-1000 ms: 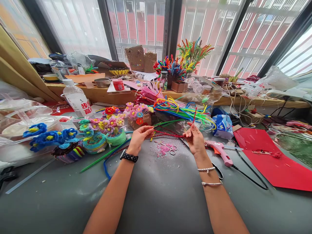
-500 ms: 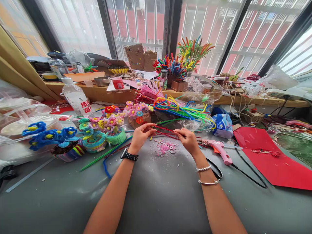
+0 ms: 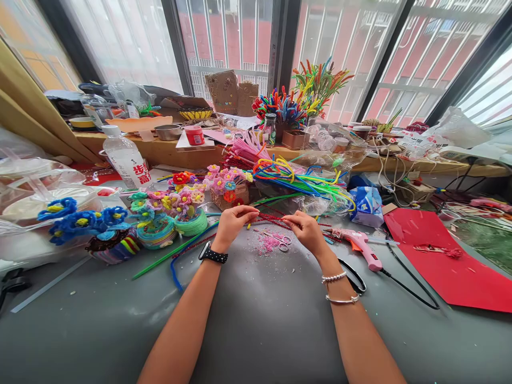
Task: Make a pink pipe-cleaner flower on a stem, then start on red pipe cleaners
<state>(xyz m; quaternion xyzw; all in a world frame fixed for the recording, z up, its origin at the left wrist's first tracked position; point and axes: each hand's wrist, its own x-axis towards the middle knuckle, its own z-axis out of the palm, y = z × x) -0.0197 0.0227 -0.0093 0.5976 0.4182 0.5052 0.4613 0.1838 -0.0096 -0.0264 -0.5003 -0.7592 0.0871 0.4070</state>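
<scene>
Between my two hands, above the grey table, stretches a shiny red pipe cleaner [image 3: 270,217]. My left hand [image 3: 235,224] is closed, thumb and fingertips pinching it at its left side. The fingers of my right hand [image 3: 303,228] pinch it at the right, a hand's width away. Just below lie small scissors [image 3: 283,243] with pink-rimmed handles, beside a scatter of pink trimmings [image 3: 267,244]. Beyond my left wrist a green pipe cleaner [image 3: 160,260] and a blue one [image 3: 175,276] rest on the table.
A pink glue gun [image 3: 364,250] with a black cord lies right of my right hand, near red card [image 3: 432,266]. Pipe-cleaner flowers in pots [image 3: 155,234] stand at the left by a bottle [image 3: 127,160]. Behind my hands is a heap of coloured pipe cleaners [image 3: 300,178].
My hands have come slightly closer together, and the red pipe cleaner between them sits a little lower. Both pinches stay closed; the table items remain in place.
</scene>
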